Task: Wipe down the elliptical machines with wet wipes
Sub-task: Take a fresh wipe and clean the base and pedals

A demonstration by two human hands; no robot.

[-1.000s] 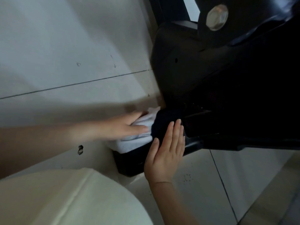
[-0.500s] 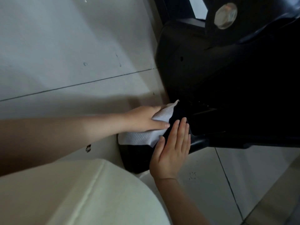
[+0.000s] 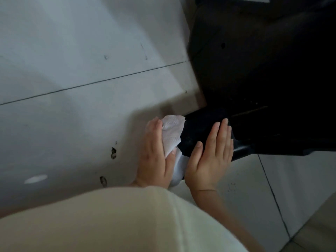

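The elliptical machine [image 3: 263,70] is a black bulk filling the upper right. Its black base bar [image 3: 195,131] juts out toward the lower left over the floor. My left hand [image 3: 154,157] sits at the bar's left end and pinches a white wet wipe [image 3: 171,135] under the thumb, holding it against the bar's end. The lower part of the wipe hangs between my two hands. My right hand [image 3: 211,155] lies flat on top of the bar with straight fingers and holds nothing.
Pale floor tiles [image 3: 81,115] with dark grout lines surround the machine. A few black scuff marks [image 3: 113,153] lie left of my hands. My cream garment [image 3: 109,224] fills the bottom and hides my left forearm.
My left hand has slid with the wipe from the top of the bar to its left end, closer to me. My right hand stays flat on the bar. The view has tilted downward.
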